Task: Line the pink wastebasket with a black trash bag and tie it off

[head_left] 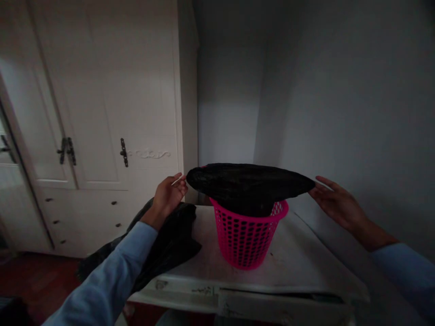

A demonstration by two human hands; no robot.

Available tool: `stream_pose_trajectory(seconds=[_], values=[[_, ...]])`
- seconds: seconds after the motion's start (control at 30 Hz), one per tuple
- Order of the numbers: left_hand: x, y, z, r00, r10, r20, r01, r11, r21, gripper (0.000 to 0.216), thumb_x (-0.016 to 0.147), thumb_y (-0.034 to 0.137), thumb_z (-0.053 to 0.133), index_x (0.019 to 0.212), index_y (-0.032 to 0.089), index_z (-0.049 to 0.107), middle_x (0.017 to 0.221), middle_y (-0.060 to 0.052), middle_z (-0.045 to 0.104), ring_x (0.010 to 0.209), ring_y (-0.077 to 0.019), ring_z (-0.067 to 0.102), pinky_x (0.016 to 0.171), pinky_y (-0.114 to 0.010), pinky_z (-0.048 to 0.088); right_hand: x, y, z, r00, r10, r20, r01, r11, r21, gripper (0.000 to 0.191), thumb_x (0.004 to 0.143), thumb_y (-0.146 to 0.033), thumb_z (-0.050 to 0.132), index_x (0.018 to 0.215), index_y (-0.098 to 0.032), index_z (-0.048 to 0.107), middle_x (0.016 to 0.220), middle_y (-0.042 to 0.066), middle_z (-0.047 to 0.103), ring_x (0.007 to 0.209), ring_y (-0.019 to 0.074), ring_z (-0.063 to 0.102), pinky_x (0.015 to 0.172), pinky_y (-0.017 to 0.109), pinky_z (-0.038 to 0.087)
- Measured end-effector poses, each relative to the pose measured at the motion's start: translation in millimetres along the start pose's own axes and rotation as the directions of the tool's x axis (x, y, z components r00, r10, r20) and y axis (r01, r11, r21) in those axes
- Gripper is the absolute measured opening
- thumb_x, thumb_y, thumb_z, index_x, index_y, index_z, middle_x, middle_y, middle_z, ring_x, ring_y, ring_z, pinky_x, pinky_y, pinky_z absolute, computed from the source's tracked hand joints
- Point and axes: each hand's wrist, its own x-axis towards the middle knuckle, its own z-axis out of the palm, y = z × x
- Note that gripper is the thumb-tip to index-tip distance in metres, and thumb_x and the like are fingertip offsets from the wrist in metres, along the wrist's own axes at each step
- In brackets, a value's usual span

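Observation:
A black plastic bag (249, 183) is stretched wide across the top of a pink perforated basket (246, 244), its lower part hanging down inside. At the bag's left end, my left hand (171, 194) holds the edge with curled fingers. My right hand (340, 203) grips the pointed right end, one finger raised off the plastic. The basket stands upright on a white table (204, 267). More black plastic (173, 240) lies on the table's left side, partly hidden behind my left forearm.
A white wardrobe (136, 90) with dark handles and drawers stands at the left. A grey wall (340, 104) rises behind the table and along its right side. The table's front edge is worn, with a drawer front (282, 308) below it. Reddish floor (37, 280) shows at lower left.

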Motion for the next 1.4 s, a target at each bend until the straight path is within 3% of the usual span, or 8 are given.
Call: stream_pose_trajectory(seconds=[0.1,0.2,0.33,0.5,0.77,1.1,1.27,1.4], values=[[-6,-18,-11,0.999,0.016,0.029,-0.016,1.0,0.005,0.033,0.066,0.007,0.071,0.097,0.018,0.068,0.102,-0.003,0.072,0.087,-0.0121,0.067,0.072,-0.023,0.053,-4,16,-6,0.997,0.079,-0.025,-0.08,0.996,-0.033,0.05,0.048,-0.005,0.084,0.092,-0.026,0.073,0.098,0.002,0.079,0.09,0.0146,0.074,0.082,0.016,0.062],[-9,-39,-16,0.982,0.002,0.191,-0.023,0.994,0.107,0.053,0.058,0.002,0.079,0.108,0.019,0.07,0.125,-0.007,0.07,0.107,-0.0177,0.065,0.082,-0.025,0.053,-7,32,-9,0.995,0.086,0.041,-0.086,0.996,0.001,0.057,0.043,-0.005,0.089,0.094,-0.026,0.073,0.099,0.0,0.078,0.093,0.0136,0.074,0.089,0.016,0.06],[-3,-51,-11,0.958,0.018,0.285,-0.09,0.966,0.243,0.062,0.058,0.008,0.087,0.116,0.025,0.069,0.132,-0.006,0.069,0.116,-0.021,0.063,0.09,-0.029,0.051,-5,44,-6,0.999,0.039,0.02,-0.039,0.999,0.003,0.069,0.04,-0.005,0.092,0.101,-0.03,0.073,0.1,-0.003,0.078,0.09,0.0127,0.074,0.083,0.016,0.062],[-3,-43,8,0.958,0.132,0.253,-0.197,0.948,0.25,0.062,0.06,0.017,0.091,0.117,0.022,0.069,0.131,-0.008,0.069,0.119,-0.0215,0.063,0.101,-0.031,0.049,-2,52,-1,0.994,0.042,0.099,-0.033,0.996,-0.089,0.059,0.048,-0.015,0.095,0.102,-0.029,0.074,0.102,-0.004,0.078,0.097,0.0135,0.072,0.087,0.019,0.06],[-7,-42,18,0.971,0.141,0.192,-0.182,0.959,0.218,0.058,0.057,0.022,0.093,0.111,0.022,0.072,0.12,-0.007,0.073,0.104,-0.0182,0.066,0.087,-0.026,0.051,-13,57,0,0.978,0.135,0.156,-0.111,0.982,-0.156,0.048,0.055,-0.029,0.096,0.099,-0.027,0.076,0.11,-0.001,0.077,0.103,0.0168,0.07,0.097,0.027,0.057],[3,-43,25,0.984,0.174,0.032,-0.177,0.959,0.223,0.048,0.056,0.044,0.093,0.092,0.02,0.071,0.098,-0.001,0.074,0.082,-0.0113,0.062,0.068,-0.022,0.047,-4,48,6,0.98,0.061,0.188,-0.047,0.996,-0.082,0.049,0.051,-0.028,0.094,0.097,-0.027,0.076,0.105,0.0,0.078,0.105,0.0207,0.07,0.103,0.034,0.054],[6,-39,46,0.991,0.13,0.034,-0.132,0.989,0.069,0.044,0.065,0.045,0.089,0.095,0.016,0.074,0.097,-0.004,0.075,0.088,-0.0135,0.065,0.072,-0.022,0.052,5,34,24,0.973,-0.056,0.225,0.066,0.997,-0.039,0.04,0.055,-0.028,0.09,0.092,-0.029,0.075,0.104,-0.002,0.078,0.106,0.0227,0.069,0.096,0.035,0.057],[10,-41,52,0.996,0.078,-0.038,-0.08,0.995,-0.064,0.022,0.078,0.032,0.079,0.084,0.013,0.07,0.085,-0.004,0.073,0.078,-0.0126,0.067,0.069,-0.023,0.055,20,31,20,0.995,-0.069,0.077,0.073,0.996,-0.044,0.016,0.064,-0.025,0.082,0.076,-0.03,0.072,0.084,-0.003,0.078,0.082,0.0193,0.071,0.077,0.031,0.062]])
